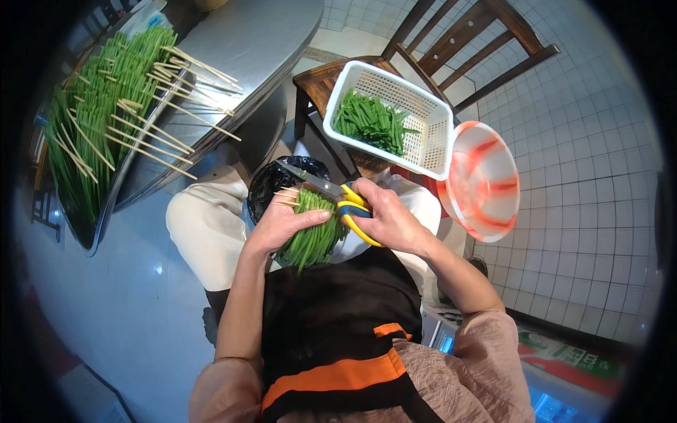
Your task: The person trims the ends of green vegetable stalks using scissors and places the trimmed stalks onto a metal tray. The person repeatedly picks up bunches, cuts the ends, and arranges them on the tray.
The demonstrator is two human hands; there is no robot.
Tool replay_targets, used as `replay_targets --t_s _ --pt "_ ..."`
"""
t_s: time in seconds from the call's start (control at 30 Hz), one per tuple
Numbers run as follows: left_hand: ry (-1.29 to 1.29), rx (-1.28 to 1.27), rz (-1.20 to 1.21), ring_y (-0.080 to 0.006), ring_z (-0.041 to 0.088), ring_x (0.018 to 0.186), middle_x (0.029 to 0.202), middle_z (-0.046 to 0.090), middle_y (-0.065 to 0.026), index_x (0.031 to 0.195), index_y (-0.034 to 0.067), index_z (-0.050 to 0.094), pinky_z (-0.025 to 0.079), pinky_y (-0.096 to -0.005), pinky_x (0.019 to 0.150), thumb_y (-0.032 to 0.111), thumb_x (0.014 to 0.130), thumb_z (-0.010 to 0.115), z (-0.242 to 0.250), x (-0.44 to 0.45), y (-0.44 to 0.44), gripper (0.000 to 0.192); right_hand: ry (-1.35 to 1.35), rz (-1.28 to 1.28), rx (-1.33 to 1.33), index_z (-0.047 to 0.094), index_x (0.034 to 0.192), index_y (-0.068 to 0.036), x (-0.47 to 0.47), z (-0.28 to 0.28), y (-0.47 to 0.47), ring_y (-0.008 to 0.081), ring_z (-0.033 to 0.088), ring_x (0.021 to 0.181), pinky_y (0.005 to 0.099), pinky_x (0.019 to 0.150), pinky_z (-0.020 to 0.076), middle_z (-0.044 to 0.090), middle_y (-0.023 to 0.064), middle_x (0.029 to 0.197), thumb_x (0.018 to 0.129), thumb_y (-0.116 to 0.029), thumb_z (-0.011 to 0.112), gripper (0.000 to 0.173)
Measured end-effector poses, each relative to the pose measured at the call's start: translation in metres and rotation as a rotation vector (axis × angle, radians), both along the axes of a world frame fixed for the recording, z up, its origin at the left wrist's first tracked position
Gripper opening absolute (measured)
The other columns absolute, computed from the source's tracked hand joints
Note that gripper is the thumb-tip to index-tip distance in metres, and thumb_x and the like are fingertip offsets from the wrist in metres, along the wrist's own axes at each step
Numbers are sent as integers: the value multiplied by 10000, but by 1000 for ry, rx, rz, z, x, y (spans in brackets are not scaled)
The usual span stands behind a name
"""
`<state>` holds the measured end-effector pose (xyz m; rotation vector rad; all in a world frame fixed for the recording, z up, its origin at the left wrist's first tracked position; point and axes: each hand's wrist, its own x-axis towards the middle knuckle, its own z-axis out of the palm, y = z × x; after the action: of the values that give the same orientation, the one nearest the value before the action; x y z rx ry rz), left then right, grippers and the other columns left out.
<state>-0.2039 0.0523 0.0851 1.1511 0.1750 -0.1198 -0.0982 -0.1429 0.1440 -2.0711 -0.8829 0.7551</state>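
My left hand grips a bunch of green chives above my lap, with a few thin wooden skewers poking out between thumb and fingers. In my right hand are scissors with yellow and blue handles; their blades lie across the top end of the bunch and point to the upper left. Whether the blades are fully closed, I cannot tell. Beneath them, between my knees, is a container lined with a black plastic bag. Cut green pieces lie in a white plastic basket.
At the left, a metal tray of skewered chives overhangs the edge of a steel table. The basket rests on a wooden chair. Right of it stands a red-and-white plastic basin, near the tiled wall.
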Motion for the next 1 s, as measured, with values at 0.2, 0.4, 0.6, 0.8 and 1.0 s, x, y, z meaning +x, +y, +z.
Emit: replay_targets --t_s 0.2,0.4,0.6,0.8,1.0 --pt "-5 -39 -43 -82 618 949 1049 672 -15 1190 27 598 520 -258 855 54 841 766 11 1 -4 388 23 -6 92 535 1001 13 -3 9 -12 242 602 763 361 703 482 590 149 849 856 -127 722 275" --pt "-46 -73 -54 -90 615 1012 1142 647 -25 1279 40 498 510 -267 903 22 845 760 18 3 -12 507 249 -99 183 558 1011 -23 -2 16 -18 63 565 780 238 670 477 575 3 864 830 -50 763 275" --pt "-195 335 24 -183 519 1230 1333 549 -96 1423 32 436 399 -331 1079 84 752 827 22 -4 -6 778 160 -167 204 566 996 -11 -6 23 -24 84 552 820 262 718 478 581 30 864 836 -36 733 233" --pt "22 4 182 -226 604 1074 1224 629 -158 1327 6 505 464 -366 994 220 828 754 7 -53 -4 597 -12 -187 162 554 1049 1 -1 24 -35 153 576 789 300 717 478 573 92 889 805 -52 743 313" --pt "316 -983 -204 -387 544 1252 1401 504 -265 1433 4 401 456 -509 1022 900 804 293 -31 -72 -56 1100 -153 26 197 516 1176 -3 -25 11 -42 352 660 851 379 720 517 602 178 933 768 -59 731 464"
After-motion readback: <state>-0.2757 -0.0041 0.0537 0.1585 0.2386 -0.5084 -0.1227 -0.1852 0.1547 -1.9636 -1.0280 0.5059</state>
